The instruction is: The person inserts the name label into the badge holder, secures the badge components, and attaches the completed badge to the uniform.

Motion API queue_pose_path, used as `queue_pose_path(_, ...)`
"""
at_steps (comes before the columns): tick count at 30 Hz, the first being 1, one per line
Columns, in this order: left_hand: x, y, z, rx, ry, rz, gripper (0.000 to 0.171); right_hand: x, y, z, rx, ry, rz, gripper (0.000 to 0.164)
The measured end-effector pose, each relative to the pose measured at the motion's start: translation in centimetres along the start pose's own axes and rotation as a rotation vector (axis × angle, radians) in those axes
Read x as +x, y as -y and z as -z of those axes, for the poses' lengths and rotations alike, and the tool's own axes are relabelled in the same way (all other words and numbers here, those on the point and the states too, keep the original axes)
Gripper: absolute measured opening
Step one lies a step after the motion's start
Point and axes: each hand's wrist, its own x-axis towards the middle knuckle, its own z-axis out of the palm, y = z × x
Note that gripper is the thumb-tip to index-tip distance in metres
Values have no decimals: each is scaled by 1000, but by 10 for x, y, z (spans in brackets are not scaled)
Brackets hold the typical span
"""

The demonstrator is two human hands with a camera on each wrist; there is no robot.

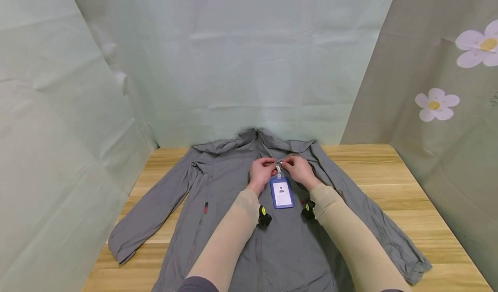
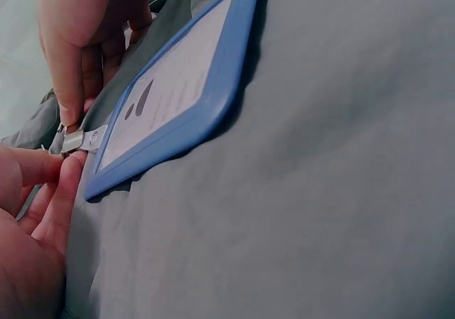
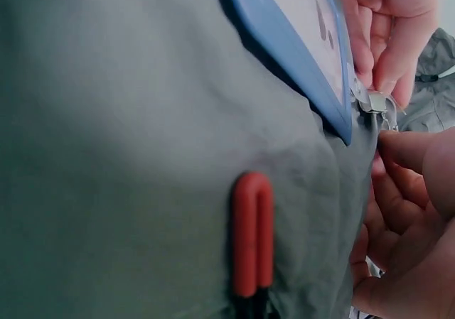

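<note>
A blue-framed ID badge (image 1: pixel 282 193) lies face up on the chest of a grey jacket (image 1: pixel 233 223). From its top, a clear strap leads to a small metal clip (image 2: pixel 73 142). My left hand (image 1: pixel 261 173) pinches the clip from the left with thumb and fingertips. On the other side, my right hand (image 1: pixel 300 170) pinches the clip's metal end, close to the left fingertips. In the right wrist view the clip (image 3: pixel 377 102) sits between both hands' fingers at a fold of cloth. Fingers partly hide the clip, so whether it is fastened to the jacket cannot be told.
The jacket is spread on a wooden table (image 1: pixel 389 188), its collar toward the back and its sleeves out to both sides. A red zipper pull (image 3: pixel 254 234) lies on the cloth by the right wrist; another red pull (image 1: pixel 206 207) is at left. Fabric sheets (image 1: pixel 249 58) surround the table.
</note>
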Motion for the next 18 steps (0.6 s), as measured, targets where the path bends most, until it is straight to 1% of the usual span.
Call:
queue_pose_path(5, 0, 0, 1, 61, 3, -12, 13, 0, 2, 1, -14, 40, -19, 29)
queue_pose_path(9, 0, -1, 2, 121, 17, -36, 13, 0, 4, 2, -13, 70, -35, 29)
queue_pose_path(12, 0, -1, 2, 190, 35, -68, 13, 0, 5, 2, -6, 83, -49, 29)
queue_pose_path(15, 2, -2, 3, 281, 56, -105, 13, 1, 3, 1, -4, 91, -50, 29)
queue_pose_path(18, 2, -4, 4, 359, 73, -127, 14, 2, 2, 1, 3, 100, -49, 29)
